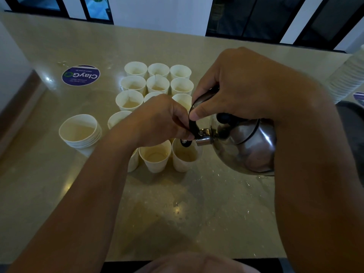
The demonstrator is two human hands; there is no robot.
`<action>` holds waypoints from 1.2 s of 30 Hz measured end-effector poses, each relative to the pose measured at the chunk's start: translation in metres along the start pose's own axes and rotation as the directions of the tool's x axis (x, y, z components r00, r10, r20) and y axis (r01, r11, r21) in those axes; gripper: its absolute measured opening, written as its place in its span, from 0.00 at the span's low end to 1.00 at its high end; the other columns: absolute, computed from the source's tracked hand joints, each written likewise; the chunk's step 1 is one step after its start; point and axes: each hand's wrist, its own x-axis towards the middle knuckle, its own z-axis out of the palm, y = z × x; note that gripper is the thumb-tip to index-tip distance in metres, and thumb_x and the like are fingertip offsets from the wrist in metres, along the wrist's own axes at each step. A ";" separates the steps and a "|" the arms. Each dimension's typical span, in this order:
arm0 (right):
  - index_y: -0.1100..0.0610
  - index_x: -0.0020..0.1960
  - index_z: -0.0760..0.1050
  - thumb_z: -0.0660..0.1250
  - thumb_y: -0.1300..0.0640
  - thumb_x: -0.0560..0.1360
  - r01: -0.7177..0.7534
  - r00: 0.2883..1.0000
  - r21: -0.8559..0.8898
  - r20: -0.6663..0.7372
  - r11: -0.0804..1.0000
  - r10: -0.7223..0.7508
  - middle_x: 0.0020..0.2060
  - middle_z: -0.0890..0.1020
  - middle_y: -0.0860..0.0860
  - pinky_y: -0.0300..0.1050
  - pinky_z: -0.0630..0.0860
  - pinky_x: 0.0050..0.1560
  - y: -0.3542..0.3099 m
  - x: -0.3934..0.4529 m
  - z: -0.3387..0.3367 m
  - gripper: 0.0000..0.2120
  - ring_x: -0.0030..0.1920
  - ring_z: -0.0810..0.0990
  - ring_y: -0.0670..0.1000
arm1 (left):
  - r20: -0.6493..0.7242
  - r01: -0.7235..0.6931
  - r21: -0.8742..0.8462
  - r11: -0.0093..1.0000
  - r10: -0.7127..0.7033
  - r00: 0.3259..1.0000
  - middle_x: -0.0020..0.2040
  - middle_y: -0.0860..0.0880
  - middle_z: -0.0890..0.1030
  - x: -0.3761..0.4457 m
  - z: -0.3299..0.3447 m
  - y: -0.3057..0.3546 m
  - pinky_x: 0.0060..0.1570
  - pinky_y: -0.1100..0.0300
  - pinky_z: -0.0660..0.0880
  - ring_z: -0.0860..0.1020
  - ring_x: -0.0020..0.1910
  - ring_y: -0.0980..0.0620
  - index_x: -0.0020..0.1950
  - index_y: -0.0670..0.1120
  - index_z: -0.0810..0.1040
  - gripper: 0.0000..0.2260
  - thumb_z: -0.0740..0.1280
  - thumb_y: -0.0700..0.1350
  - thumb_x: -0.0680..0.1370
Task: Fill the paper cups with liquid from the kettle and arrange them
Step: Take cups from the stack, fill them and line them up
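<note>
A dim room, dark-framed windows along the far wall, and a long pale stone counter (226,209) speckled with drops of spilled liquid. The person leans over it with both bare arms reaching in.

The right hand (242,83) is wrapped round the black handle of a shiny steel kettle (250,146), fingers curled over the top and thumb pressed on the front of the handle, with the kettle tipped so its spout points left and down. The left hand (163,119) meets it right at the spout, fingertips pinching the small black spout cap (186,142) and holding it swung open. Directly below that pinch stands a paper cup (184,157), the spout mouth just over its rim; it holds some pale liquid. Touching it on the left is a second cup (155,156) with a shallow pale pool at the bottom, and a third is mostly hidden under the left forearm.

Beyond the hands, away from the person, filled cups (157,83) stand in tidy rows of three, rims nearly touching. Off to the left of the left wrist sits a nested stack of cups (80,133), the top one holding liquid. Farther back on that side lies a round blue sticker (80,75). At the far right edge, past the right forearm, a tall stack of white cups (348,79) leans in.
</note>
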 end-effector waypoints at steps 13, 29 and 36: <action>0.41 0.45 0.86 0.77 0.42 0.66 -0.030 0.994 0.117 -0.105 0.993 0.043 0.38 0.85 0.36 0.31 0.76 0.39 0.027 -0.018 0.005 0.08 0.41 0.82 0.36 | -0.021 -0.001 -0.025 1.000 0.000 1.000 0.37 0.60 0.85 0.005 0.005 0.001 0.41 0.69 0.76 0.82 0.39 0.61 0.44 0.56 0.87 0.08 0.78 0.42 0.70; 0.48 0.47 0.86 0.77 0.52 0.71 0.009 0.665 0.708 -0.531 0.706 0.524 0.39 0.87 0.43 0.36 0.79 0.43 0.139 -0.077 0.034 0.05 0.42 0.86 0.44 | -0.173 -0.074 0.253 0.965 0.120 0.978 0.39 0.57 0.83 0.103 0.051 0.081 0.35 0.71 0.67 0.79 0.39 0.61 0.46 0.53 0.86 0.04 0.76 0.46 0.73; 0.46 0.44 0.87 0.78 0.51 0.71 0.024 0.567 0.820 -0.483 0.572 0.668 0.39 0.88 0.48 0.60 0.84 0.49 0.168 -0.078 0.057 0.02 0.43 0.87 0.54 | -0.199 -0.014 0.278 0.960 0.072 0.977 0.35 0.56 0.82 0.142 0.084 0.089 0.46 0.60 0.77 0.80 0.41 0.57 0.39 0.51 0.85 0.04 0.73 0.42 0.70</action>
